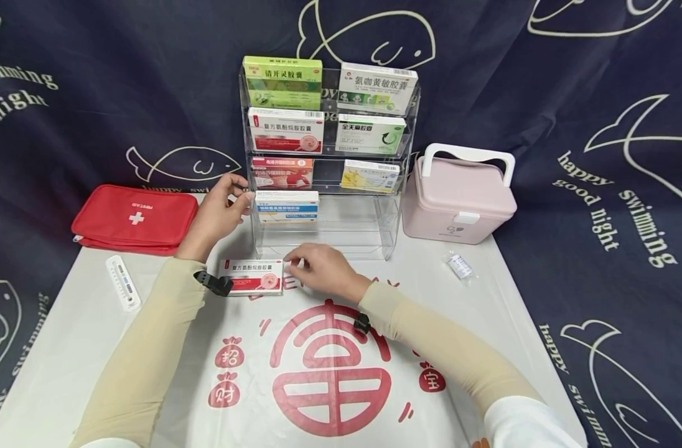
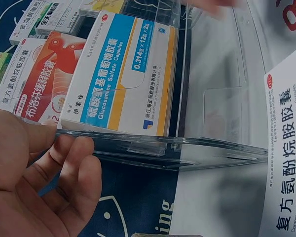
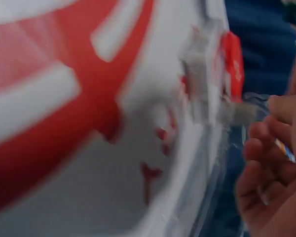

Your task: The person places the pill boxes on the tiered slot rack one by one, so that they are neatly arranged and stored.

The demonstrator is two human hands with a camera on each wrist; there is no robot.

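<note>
The left hand (image 1: 218, 214) steadies the clear acrylic rack (image 1: 324, 236), its fingers relaxed and touching the side wall, just beside the blue-and-white glucosamine box (image 1: 287, 207). The right hand (image 1: 321, 269) pinches with curled fingertips the near end of the red-and-white medicine box (image 1: 251, 276), flat on the mat (image 1: 150, 348) between both wrists. With so small a hold, the box could swing or slip when lifted and hit the rack edge.

rack (image 1: 394, 214): clear, glossy hard plastic, smooth walls that catch reflections
medicine boxes (image 1: 287, 207): printed cardboard with a slight sheen
table cover (image 1: 94, 336): thin white plastic sheet, glossy, faintly wrinkled
backdrop (image 1: 598, 93): dark blue cloth, matt
first-aid pouch (image 1: 134, 218): red woven fabric, matt
storage case (image 1: 457, 199): pink smooth plastic, satin finish
</note>
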